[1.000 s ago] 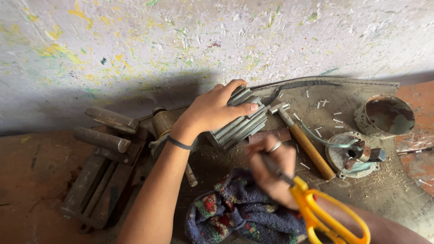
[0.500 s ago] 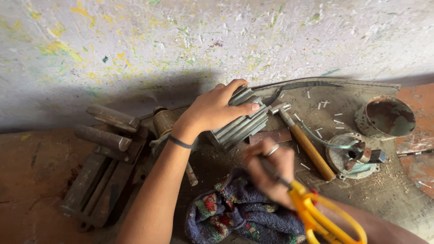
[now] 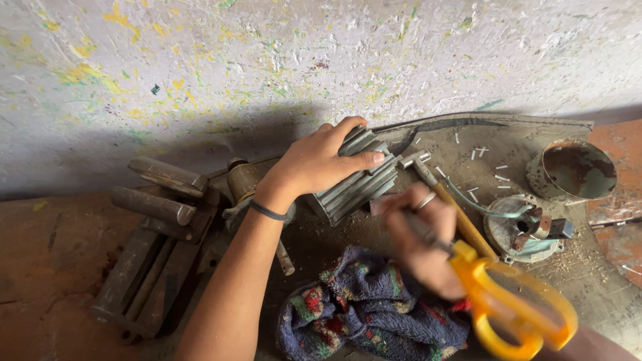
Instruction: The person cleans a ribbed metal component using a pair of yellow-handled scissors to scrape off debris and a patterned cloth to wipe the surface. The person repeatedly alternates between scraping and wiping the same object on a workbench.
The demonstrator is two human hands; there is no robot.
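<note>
Left hand [image 3: 319, 164] clamped over ribbed grey metal block [image 3: 358, 182], on bench by wall. Right hand [image 3: 422, 237], blurred, gripping yellow-handled scissors [image 3: 515, 304] above patterned cloth [image 3: 368, 311]; hammer [image 3: 445, 200] alongside.

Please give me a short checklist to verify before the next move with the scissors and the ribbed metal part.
1. Left hand grips ribbed metal part firmly: ok.
2. Right hand holds yellow scissors: ok, though blurred.
3. Scissor blades open or closed: cannot tell, hidden by the hand.
4. Hammer lies clear of the scissors: not ok, directly beside the right hand.
5. Cloth away from the ribbed part: ok.
</note>
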